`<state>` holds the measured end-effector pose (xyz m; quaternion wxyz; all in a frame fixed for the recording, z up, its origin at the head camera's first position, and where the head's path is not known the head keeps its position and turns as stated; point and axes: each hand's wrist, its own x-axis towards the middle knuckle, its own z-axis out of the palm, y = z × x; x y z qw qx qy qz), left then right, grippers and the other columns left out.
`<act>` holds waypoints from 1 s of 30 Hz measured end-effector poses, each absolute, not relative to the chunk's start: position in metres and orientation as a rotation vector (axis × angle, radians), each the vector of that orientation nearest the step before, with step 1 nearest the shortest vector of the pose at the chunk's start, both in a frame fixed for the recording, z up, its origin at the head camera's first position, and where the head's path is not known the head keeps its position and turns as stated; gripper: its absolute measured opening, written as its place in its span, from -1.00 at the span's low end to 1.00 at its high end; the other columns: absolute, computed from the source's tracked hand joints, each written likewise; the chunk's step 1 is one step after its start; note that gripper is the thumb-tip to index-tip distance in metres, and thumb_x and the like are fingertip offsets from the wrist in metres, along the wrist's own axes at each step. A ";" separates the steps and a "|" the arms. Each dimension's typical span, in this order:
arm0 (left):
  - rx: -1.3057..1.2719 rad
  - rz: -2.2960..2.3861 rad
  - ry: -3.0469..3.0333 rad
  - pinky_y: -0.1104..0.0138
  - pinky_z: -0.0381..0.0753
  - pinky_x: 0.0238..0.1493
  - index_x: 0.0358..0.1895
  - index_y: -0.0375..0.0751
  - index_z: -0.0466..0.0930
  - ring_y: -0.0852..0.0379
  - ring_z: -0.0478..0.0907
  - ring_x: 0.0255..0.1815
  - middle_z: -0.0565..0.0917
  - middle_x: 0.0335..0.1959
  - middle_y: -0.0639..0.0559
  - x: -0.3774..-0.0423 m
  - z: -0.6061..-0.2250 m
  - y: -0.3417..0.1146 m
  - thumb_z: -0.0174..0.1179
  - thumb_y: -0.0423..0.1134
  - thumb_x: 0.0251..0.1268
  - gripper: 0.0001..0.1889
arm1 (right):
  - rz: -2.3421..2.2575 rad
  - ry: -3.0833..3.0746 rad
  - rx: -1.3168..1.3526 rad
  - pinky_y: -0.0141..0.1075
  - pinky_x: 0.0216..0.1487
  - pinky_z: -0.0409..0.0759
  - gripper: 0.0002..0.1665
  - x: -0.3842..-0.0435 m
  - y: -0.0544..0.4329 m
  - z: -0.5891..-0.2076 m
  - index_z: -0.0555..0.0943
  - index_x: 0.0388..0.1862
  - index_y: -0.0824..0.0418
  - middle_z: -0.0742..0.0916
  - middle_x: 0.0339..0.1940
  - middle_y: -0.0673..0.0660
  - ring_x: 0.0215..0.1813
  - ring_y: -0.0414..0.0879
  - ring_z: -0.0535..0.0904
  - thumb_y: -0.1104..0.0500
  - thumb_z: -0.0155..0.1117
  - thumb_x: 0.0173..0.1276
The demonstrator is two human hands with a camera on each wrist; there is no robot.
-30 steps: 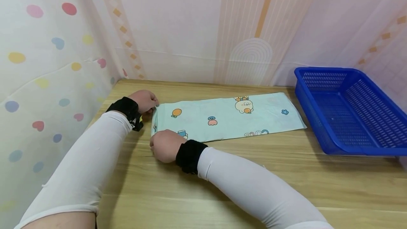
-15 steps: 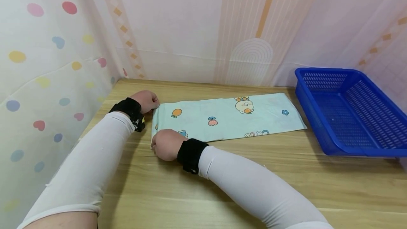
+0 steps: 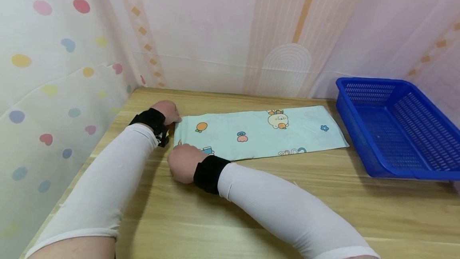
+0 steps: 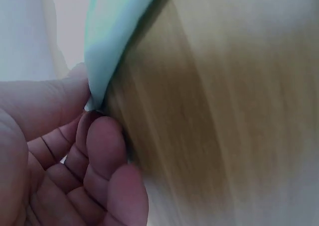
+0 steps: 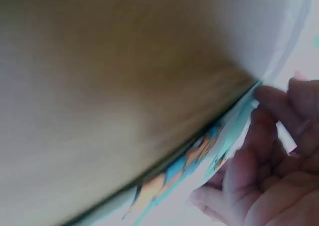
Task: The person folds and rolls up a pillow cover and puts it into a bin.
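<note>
A mint-green cloth [image 3: 237,147] with cartoon prints lies folded into a long strip on the wooden table. At its far left corner, my left hand [image 3: 167,111] pinches the fabric; the left wrist view shows thumb and fingertips meeting on a narrow corner of the cloth [image 4: 107,47]. My right hand [image 3: 186,164] is at the near left corner and covers it in the head view. From the right wrist, thumb and index finger pinch the end of the cloth's layered edge [image 5: 199,156], while the other fingers curl below it.
A blue plastic basket [image 3: 363,147] with perforated sides stands at the right, close to the cloth's right end. Patterned curtains [image 3: 215,31] hang behind the table [image 3: 230,211] and along its left side.
The left end of the cloth looks flatter, with its fold edge smoothed. Both hands stay at the left corners, the right one shifting slightly left. The head view has moved a little.
</note>
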<state>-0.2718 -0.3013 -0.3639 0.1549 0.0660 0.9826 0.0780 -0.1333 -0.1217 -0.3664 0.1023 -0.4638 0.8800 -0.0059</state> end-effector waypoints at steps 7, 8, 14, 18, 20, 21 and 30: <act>0.158 0.186 2.794 0.15 0.54 -0.06 -0.62 -0.15 0.53 0.00 0.52 -0.33 0.57 -0.50 0.00 -0.273 -0.362 -0.299 0.19 -0.14 0.47 -0.60 | -0.064 2.597 -1.324 -0.47 0.15 0.55 -0.64 -0.139 -0.129 -0.367 0.58 -0.44 0.03 0.77 -0.29 -0.06 -0.18 -0.23 0.71 0.10 0.07 0.66; 0.152 0.193 2.791 0.14 0.55 -0.05 -0.58 -0.19 0.57 -0.02 0.53 -0.32 0.60 -0.46 -0.03 -0.273 -0.363 -0.300 0.18 -0.14 0.47 -0.62 | -0.073 2.597 -1.304 -0.47 0.13 0.56 -0.64 -0.139 -0.130 -0.367 0.58 -0.45 0.02 0.77 -0.29 -0.06 -0.17 -0.23 0.71 0.09 0.09 0.65; 0.163 0.214 2.793 0.13 0.56 -0.03 -0.42 -0.25 0.66 -0.03 0.53 -0.29 0.67 -0.34 -0.10 -0.277 -0.367 -0.303 0.16 -0.16 0.48 -0.70 | -0.178 2.631 -1.166 -0.45 -0.02 0.60 -0.68 -0.139 -0.138 -0.370 0.65 -0.41 0.04 0.77 -0.26 -0.08 -0.16 -0.24 0.68 0.00 0.23 0.59; 0.158 0.283 2.803 0.24 0.48 -0.23 -0.59 -0.13 0.48 0.07 0.45 -0.44 0.50 -0.55 0.05 -0.276 -0.369 -0.302 0.17 -0.20 0.48 -0.63 | -0.239 2.655 -1.085 -0.41 -0.13 0.63 -0.73 -0.138 -0.141 -0.372 0.69 -0.33 0.05 0.77 -0.21 -0.07 -0.19 -0.23 0.67 -0.01 0.26 0.57; 0.140 0.362 2.818 0.29 0.44 -0.30 -0.54 -0.14 0.48 0.10 0.44 -0.46 0.48 -0.55 0.08 -0.273 -0.368 -0.300 0.22 -0.24 0.45 -0.69 | -0.255 2.655 -1.057 -0.41 -0.16 0.62 -0.78 -0.138 -0.142 -0.372 0.69 -0.27 0.06 0.77 -0.19 -0.06 -0.21 -0.23 0.66 0.02 0.25 0.58; 0.131 0.403 2.824 0.31 0.43 -0.33 -0.49 -0.17 0.50 0.09 0.45 -0.46 0.50 -0.53 0.06 -0.271 -0.368 -0.300 0.23 -0.26 0.44 -0.73 | -0.259 2.652 -1.043 -0.41 -0.17 0.61 -0.80 -0.138 -0.142 -0.372 0.70 -0.24 0.06 0.77 -0.19 -0.05 -0.22 -0.24 0.65 0.04 0.23 0.58; 0.144 0.570 2.823 0.28 0.42 -0.33 -0.20 -0.19 0.67 -0.03 0.48 -0.33 0.65 -0.24 -0.11 -0.269 -0.372 -0.301 0.14 -0.37 0.35 -0.88 | -0.274 2.659 -0.960 -0.41 -0.24 0.58 -0.80 -0.137 -0.146 -0.371 0.69 -0.23 0.07 0.69 -0.17 -0.03 -0.27 -0.22 0.58 0.10 0.17 0.59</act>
